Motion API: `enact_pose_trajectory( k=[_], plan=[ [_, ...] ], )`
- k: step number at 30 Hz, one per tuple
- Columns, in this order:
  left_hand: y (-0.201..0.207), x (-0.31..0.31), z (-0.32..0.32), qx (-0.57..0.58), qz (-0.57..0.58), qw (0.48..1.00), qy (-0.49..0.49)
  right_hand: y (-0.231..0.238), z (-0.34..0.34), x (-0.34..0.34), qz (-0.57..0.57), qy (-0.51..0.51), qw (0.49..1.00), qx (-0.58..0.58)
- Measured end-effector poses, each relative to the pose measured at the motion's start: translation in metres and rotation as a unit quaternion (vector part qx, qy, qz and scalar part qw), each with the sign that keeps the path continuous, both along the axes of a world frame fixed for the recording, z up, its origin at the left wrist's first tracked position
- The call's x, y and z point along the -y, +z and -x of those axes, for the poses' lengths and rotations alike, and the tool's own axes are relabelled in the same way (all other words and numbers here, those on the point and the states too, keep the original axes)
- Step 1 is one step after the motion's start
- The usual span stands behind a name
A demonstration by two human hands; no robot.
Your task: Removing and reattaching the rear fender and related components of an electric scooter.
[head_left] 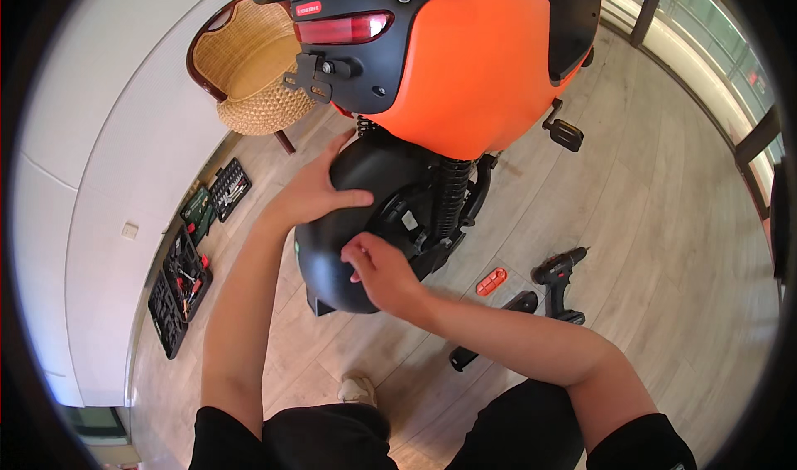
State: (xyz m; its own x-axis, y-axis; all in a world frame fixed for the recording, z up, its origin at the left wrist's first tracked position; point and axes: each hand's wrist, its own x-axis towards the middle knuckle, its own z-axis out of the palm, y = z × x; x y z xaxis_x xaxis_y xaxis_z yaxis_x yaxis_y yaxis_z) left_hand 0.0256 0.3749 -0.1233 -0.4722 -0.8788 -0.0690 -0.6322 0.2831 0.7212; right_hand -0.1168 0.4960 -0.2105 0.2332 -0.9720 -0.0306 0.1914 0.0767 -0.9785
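An orange and black scooter [481, 63] stands in front of me, its rear end facing me. Against the left side of its black rear mudguard [322, 258] rests my left hand [311, 189], thumb and fingers spread apart on the curved surface. Lower down, my right hand [378, 271] is at the mudguard's rear with its fingers curled in. Whatever those fingers may hold is hidden. A black coil shock absorber [452, 196] shows to the right of the mudguard, and a red tail light [344, 29] sits above it.
On the floor at right lie a cordless drill [560, 283], an orange bit holder [491, 281] and a long black part [498, 329]. Open tool cases [170, 308] and a socket set [230, 189] line the left wall. A wicker chair [257, 96] stands behind.
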Motion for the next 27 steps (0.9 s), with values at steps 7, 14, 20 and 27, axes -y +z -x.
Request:
enact_pose_trajectory(
  k=[7,14,20,27],
  plan=[
    [0.009,-0.102,-0.069,-0.053,-0.118,0.983,0.130,0.043,-0.010,-0.052,-0.004,0.248,0.968,-0.030],
    [0.002,-0.188,-0.093,-0.260,-0.042,0.927,0.268,0.066,0.052,-0.037,-0.062,0.111,0.992,0.026],
    [0.017,-0.185,-0.087,-0.263,-0.040,0.935,0.235,0.102,0.063,-0.026,-0.095,0.017,0.995,0.001],
    [0.016,-0.187,-0.088,-0.276,-0.049,0.934,0.221,0.080,0.045,-0.022,-0.016,0.037,0.999,-0.010]
  ],
)
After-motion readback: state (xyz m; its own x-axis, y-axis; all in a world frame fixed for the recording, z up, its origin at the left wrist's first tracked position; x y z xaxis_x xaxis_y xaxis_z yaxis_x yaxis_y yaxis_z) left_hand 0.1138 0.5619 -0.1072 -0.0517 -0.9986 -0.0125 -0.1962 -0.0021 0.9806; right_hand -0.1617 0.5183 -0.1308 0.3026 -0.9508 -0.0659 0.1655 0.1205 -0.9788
